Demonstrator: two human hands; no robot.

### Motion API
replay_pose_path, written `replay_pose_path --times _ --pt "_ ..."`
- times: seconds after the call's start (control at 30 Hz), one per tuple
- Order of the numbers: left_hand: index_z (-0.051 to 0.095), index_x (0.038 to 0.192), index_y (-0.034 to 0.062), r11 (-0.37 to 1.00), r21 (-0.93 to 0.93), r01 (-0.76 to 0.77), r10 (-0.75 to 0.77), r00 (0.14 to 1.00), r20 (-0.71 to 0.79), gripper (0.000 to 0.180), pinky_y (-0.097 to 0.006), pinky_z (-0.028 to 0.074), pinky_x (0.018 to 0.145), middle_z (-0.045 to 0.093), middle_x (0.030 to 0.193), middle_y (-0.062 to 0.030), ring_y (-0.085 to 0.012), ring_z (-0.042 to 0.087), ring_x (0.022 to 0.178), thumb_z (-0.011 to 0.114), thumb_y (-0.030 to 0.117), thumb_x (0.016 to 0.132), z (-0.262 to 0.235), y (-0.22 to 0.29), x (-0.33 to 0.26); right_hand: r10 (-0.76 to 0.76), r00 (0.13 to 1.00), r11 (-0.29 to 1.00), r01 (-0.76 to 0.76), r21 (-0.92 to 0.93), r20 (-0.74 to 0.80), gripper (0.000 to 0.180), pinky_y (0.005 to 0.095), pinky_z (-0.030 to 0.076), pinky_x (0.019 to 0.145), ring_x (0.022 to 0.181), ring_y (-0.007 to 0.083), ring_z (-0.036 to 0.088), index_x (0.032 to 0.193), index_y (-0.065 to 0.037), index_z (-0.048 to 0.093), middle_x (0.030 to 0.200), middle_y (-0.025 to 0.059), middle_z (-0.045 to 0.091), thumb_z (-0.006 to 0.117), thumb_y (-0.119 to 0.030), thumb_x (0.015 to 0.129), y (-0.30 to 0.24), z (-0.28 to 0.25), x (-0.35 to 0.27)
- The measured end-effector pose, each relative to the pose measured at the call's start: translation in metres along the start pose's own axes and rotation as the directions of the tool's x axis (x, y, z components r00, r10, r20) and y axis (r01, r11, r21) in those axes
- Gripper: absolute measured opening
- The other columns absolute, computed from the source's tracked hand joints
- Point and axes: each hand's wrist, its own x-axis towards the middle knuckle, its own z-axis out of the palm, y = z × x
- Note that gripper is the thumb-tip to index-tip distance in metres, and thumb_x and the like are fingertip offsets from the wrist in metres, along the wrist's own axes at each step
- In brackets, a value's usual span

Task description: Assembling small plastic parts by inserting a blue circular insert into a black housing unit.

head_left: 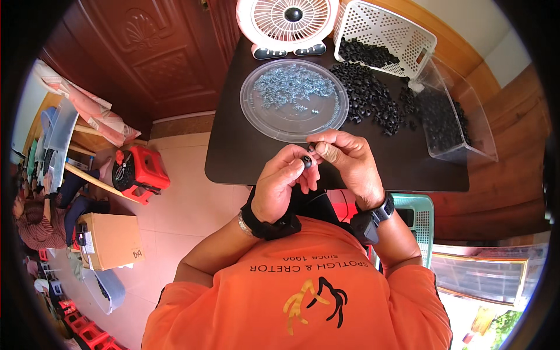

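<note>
Two hands meet above the near edge of one dark, matte table (245, 157). The left hand (283, 186) is curled closed around one small black ring-shaped part (307, 161), pinched at the fingertips with its round face turned up toward the camera; its long axis cannot be told. The right hand (344, 160) is narrowed to a pinch on a second tiny dark piece (312, 146), too small to identify, just beside the first. Behind the hands lie one round clear plastic lid (294, 100) carrying a heap of many small shiny metal screws (294, 86), uncounted; a loose spread of black rubbery rings (373, 96); one tipped white perforated basket (382, 35); one clear rectangular tub (452, 111); and one white round fan (289, 26).
</note>
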Motion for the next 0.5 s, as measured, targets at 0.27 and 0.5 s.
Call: replay_pose_path --times 0.27,0.5 --pt "0.051 0.098 0.0036 1.000 -0.009 0.003 -0.003 1.000 0.002 0.027 -0.025 0.043 0.061 0.060 0.085 -0.0106 -0.0171 0.058 0.070 0.048 0.030 0.093 0.001 0.002 -0.001 -0.119 0.993 0.985 0.121 -0.126 0.019 0.015 0.0252 0.049 0.078 0.085 0.0098 0.059 0.103 0.002 0.063 0.093 0.0042 0.066 0.058 -0.008 0.094 -0.002 0.005 -0.003" --pt "0.051 0.098 0.0031 0.998 0.058 -0.021 0.021 1.000 0.000 0.032 -0.025 0.043 0.063 0.060 0.085 -0.0094 -0.0160 0.057 0.071 0.050 0.034 0.093 0.002 0.005 -0.002 -0.371 0.899 0.682 0.434 -0.589 0.233 0.011 0.0306 0.050 0.070 0.079 0.0208 0.063 0.098 -0.002 0.063 0.084 0.0087 0.062 0.062 -0.005 0.088 -0.028 0.000 -0.003"
